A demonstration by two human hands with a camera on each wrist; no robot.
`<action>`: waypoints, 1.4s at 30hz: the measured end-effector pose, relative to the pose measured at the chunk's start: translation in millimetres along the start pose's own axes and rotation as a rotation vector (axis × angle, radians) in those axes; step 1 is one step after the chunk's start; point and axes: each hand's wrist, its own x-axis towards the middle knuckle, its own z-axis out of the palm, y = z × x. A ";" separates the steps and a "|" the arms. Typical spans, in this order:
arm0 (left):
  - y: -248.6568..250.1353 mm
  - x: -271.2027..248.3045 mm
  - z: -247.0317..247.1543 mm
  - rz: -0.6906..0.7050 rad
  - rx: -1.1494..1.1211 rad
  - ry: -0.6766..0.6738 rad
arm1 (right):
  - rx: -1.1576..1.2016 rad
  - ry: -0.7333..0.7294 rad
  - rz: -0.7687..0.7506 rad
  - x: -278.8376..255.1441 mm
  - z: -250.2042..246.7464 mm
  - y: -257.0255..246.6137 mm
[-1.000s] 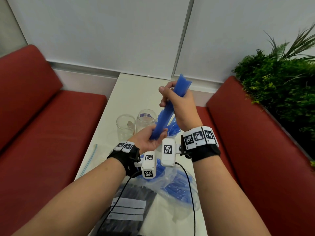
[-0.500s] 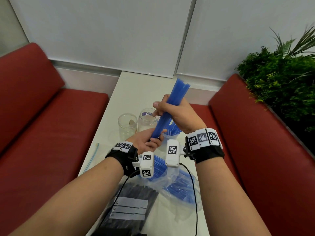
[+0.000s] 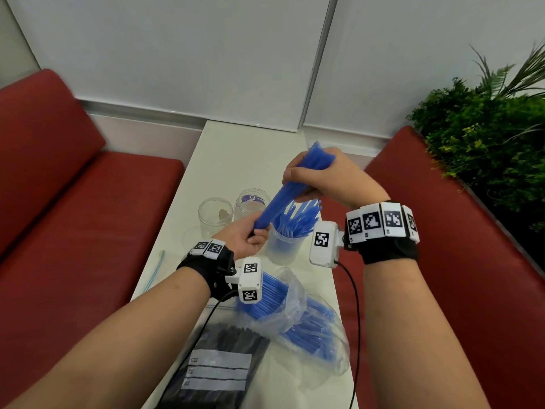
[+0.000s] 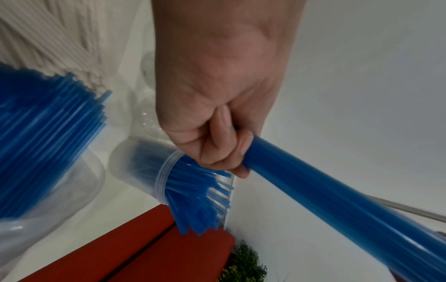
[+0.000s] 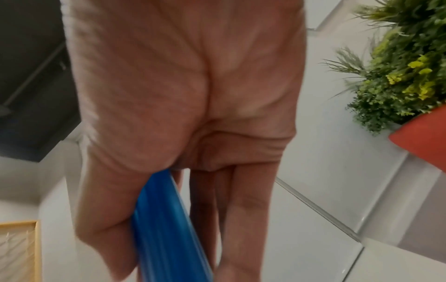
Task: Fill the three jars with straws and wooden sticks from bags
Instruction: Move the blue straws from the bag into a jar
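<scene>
Both hands hold one bundle of blue straws (image 3: 290, 188) slanted above the table. My left hand (image 3: 249, 236) grips its lower end; in the left wrist view the fingers (image 4: 224, 152) curl round the bundle (image 4: 337, 190). My right hand (image 3: 327, 178) grips the upper part, thumb and fingers round the straws (image 5: 166, 229). Under the bundle stands a clear jar (image 3: 284, 246) full of blue straws (image 4: 200, 194). Two more jars stand to its left: one (image 3: 215, 216) nearly empty, one (image 3: 252, 202) with a label. A clear bag (image 3: 298, 314) with blue straws lies near me.
A dark bag (image 3: 218, 370) with a white label lies at the near table edge. A loose thin strip (image 3: 154, 268) lies at the left edge of the white table (image 3: 236, 160). Red benches (image 3: 73, 231) flank the table; a green plant (image 3: 486, 149) stands at the right.
The bundle has tilted lower and to the left. My right hand has come down with its upper end; my left hand stays at the lower end by the jar.
</scene>
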 end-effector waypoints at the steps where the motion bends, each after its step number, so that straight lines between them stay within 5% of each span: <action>1: 3.6 2.2 2.7 0.047 0.001 0.011 | 0.043 0.054 -0.028 1.4 -4.4 0.4; 7: 3.0 17.3 -14.5 0.106 0.277 0.161 | 0.164 0.580 -0.187 12.7 -38.0 16.2; 10: -11.2 27.8 -23.7 0.098 0.512 0.193 | 0.012 0.656 -0.113 20.7 -36.8 40.9; 14: -32.0 44.9 -27.5 0.172 0.931 0.229 | -0.087 0.616 0.048 37.8 -12.7 81.0; 19: -53.6 62.5 -29.0 0.257 1.708 0.112 | -0.167 0.495 0.212 60.4 24.0 132.1; 26: -82.9 76.5 -39.9 0.076 2.462 -0.055 | -0.164 0.289 0.388 79.0 36.3 158.4; 28: -87.1 77.1 -41.1 0.096 2.589 -0.056 | -0.190 0.332 0.355 80.8 30.7 154.9; 34: -90.9 78.5 -41.6 0.144 2.782 -0.038 | -0.586 0.549 -0.053 83.2 39.4 152.2; 39: -91.0 73.0 -45.4 0.233 2.832 -0.065 | -0.899 0.193 0.202 80.1 64.3 180.2; 42: -86.4 67.7 -43.3 0.239 2.833 -0.042 | -0.919 0.184 0.181 83.1 62.6 180.1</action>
